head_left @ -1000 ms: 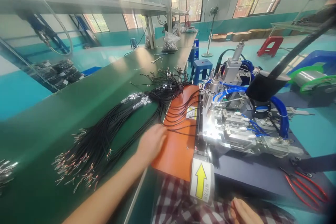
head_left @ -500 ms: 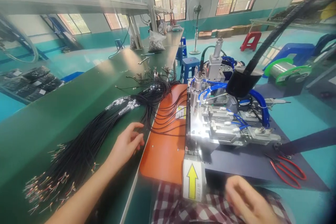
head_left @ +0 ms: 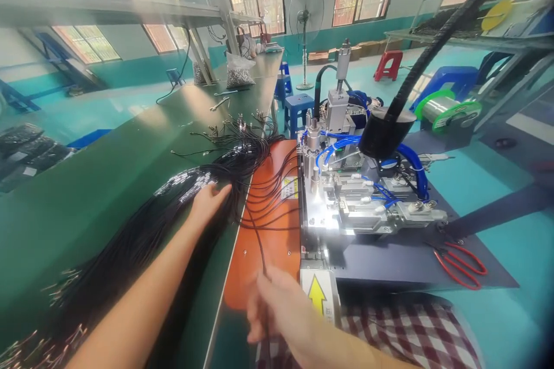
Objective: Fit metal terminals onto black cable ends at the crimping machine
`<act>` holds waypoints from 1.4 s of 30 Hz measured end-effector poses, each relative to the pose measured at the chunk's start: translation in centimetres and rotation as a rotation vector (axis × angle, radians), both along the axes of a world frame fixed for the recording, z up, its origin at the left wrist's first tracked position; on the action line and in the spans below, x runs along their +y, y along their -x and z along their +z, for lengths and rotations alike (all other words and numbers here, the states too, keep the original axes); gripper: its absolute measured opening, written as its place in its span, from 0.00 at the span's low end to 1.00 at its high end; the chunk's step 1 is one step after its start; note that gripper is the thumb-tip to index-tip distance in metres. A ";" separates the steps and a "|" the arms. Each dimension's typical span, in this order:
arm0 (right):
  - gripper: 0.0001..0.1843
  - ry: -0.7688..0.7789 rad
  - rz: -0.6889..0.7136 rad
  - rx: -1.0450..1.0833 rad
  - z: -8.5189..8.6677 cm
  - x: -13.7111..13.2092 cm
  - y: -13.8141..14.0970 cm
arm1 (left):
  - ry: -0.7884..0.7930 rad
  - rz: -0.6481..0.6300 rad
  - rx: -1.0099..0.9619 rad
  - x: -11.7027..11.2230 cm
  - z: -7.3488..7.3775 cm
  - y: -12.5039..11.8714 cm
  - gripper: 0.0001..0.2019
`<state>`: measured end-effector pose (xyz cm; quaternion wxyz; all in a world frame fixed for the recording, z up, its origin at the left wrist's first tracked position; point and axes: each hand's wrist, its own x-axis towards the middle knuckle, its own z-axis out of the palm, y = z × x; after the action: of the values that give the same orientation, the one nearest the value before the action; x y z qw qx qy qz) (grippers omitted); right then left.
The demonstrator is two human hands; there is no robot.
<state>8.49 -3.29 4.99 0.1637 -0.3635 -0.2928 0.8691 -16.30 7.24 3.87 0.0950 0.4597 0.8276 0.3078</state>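
Left arm stretched forward over the green-topped surface [head_left: 112,184]; left hand [head_left: 206,204] sits at the right side of a thick bundle of black cables [head_left: 138,236], just beside its silvery wrapped sections, thumb pointing right. Fingers mostly hidden; cannot tell whether the left grip holds any strand.

Right forearm enters from bottom right, angled up and left. Right hand [head_left: 285,302] is over the near end of a flat orange plate [head_left: 268,251], left of a white label with a yellow arrow [head_left: 317,294]. Right grip closed, thumb and fingers pinching a single thin black cable [head_left: 259,239]; the cable runs up across the plate toward the bundle, its lower part hanging below the hand. Fingers slightly blurred.

Other black cables curve over the plate to the silver metal machine with blue tubing [head_left: 363,207]. Red-handled cutters [head_left: 461,265] lie on the machine's dark base [head_left: 389,265].

Against half a second ago: right hand has crossed from the label's right side to its left; left hand, then open near the plate's edge, is farther up by the bundle. Cutters unmoved on the base.
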 end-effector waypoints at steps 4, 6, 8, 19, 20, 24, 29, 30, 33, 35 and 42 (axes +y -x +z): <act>0.15 0.021 0.066 -0.010 0.2 0.2 -1.2 | -0.016 0.020 0.070 3.1 -3.1 -0.9 0.18; 0.17 -0.010 0.064 -0.010 0.3 0.4 -1.8 | -0.045 0.031 0.105 3.2 -4.1 -1.9 0.19; 0.18 -0.035 0.065 -0.009 0.1 0.6 -2.4 | -0.059 0.039 0.132 3.0 -4.7 -2.7 0.19; 0.20 -0.134 0.044 -0.084 -0.5 -0.3 -6.4 | -0.105 -0.194 0.238 -0.9 1.2 -6.0 0.20; 0.20 -0.178 0.066 -0.109 -0.4 -0.6 -7.1 | -0.112 -0.296 0.243 -2.5 2.0 -7.1 0.19; 0.16 -0.380 0.132 -0.204 -0.1 -1.0 -9.9 | -0.057 -1.050 0.151 -9.2 3.0 -11.5 0.16; 0.09 -0.425 -0.123 -0.251 -0.3 0.2 -11.4 | 0.128 -1.097 0.157 -11.9 2.0 -12.8 0.16; 0.07 -0.419 -0.169 -0.244 -0.4 0.4 -11.4 | 0.122 -1.059 0.164 -11.7 2.1 -13.0 0.16; 0.03 -0.454 -0.223 -0.246 -0.5 1.2 -11.1 | 0.060 -1.023 0.155 -10.8 2.6 -14.3 0.11; 0.04 -0.532 -0.216 -0.274 -0.3 1.8 -11.0 | 0.041 -1.033 0.066 -10.0 3.0 -15.8 0.10; 0.06 -0.545 -0.275 -0.304 -0.6 3.3 -12.4 | 0.180 -0.936 -0.453 -8.0 2.0 -18.8 0.09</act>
<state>20.87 0.06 4.37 0.3249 -0.4678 -0.4836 0.6646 2.53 -0.73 5.85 0.4379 0.6921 0.5155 0.2519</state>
